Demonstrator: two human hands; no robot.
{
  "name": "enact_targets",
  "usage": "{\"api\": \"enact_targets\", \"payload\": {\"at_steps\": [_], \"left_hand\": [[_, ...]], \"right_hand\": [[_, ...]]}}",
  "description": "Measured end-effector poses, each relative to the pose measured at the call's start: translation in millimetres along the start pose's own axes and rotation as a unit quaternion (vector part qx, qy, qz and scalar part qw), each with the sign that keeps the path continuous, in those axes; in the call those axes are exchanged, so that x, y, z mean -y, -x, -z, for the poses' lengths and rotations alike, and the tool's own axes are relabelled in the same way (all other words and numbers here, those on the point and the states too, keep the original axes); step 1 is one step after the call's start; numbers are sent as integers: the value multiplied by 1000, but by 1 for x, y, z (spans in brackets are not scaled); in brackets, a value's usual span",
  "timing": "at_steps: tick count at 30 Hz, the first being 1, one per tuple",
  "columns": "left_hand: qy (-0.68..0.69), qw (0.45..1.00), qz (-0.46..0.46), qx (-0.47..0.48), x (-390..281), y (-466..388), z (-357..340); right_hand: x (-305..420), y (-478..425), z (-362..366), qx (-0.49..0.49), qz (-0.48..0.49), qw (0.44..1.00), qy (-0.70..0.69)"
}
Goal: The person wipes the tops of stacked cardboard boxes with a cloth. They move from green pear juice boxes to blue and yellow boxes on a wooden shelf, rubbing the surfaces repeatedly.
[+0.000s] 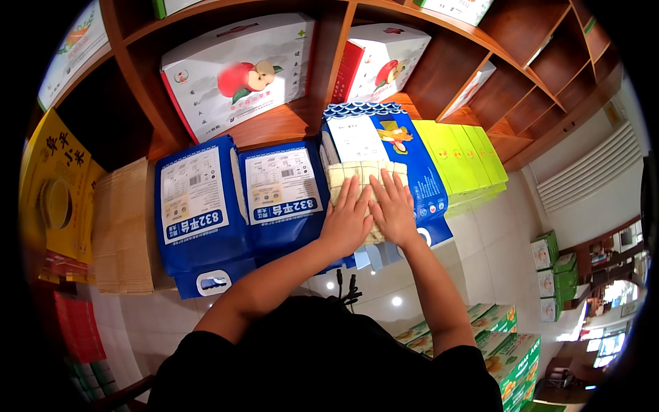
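A pale yellow checked cloth point(337, 177), folded into a rectangle, lies on top of a blue printed bag point(425, 170). My left hand point(349, 221) rests flat on the left part of the cloth, fingers slightly apart and pointing up the picture. Close beside it, my right hand point(394, 208) lies palm down on the cloth's right part, its fingers a little spread. The two hands are very near each other around the middle of the cloth. A white sheet or label with print point(358, 139) shows on the bag just beyond the cloth.
Two more blue bags point(193, 193) point(283, 185) stand at left, beside a brown cardboard box point(123, 226) and a yellow box point(54, 190). Lime-green boxes point(458, 154) are at right. Behind rises a wooden shelf point(278, 123) with apple cartons point(239, 77). Juice cartons point(515, 360) are stacked at lower right.
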State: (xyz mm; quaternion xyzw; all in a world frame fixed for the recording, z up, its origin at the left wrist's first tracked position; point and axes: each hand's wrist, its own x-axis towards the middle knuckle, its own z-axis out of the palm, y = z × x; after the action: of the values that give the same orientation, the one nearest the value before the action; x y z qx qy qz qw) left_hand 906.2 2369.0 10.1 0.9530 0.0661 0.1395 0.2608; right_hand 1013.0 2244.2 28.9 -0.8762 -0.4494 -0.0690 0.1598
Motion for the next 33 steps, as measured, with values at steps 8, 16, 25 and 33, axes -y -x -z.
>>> {"api": "enact_targets", "payload": {"at_steps": [8,16,25,33], "left_hand": [[-28,999,-27,-36,10,-35,-10],[-121,987,-7,-102,20,-101,-20],[-171,981,41,-88,10,-121,-24],[-139,990,28,-24,-16,-72,-15]], "right_hand": [[-21,-25,-1,-3,15,1000,5],[-65,-92,-10,3,36,999,3],[-83,-108,-12,17,36,999,-14],[-68,-58,0,12,43,999,-10]]}}
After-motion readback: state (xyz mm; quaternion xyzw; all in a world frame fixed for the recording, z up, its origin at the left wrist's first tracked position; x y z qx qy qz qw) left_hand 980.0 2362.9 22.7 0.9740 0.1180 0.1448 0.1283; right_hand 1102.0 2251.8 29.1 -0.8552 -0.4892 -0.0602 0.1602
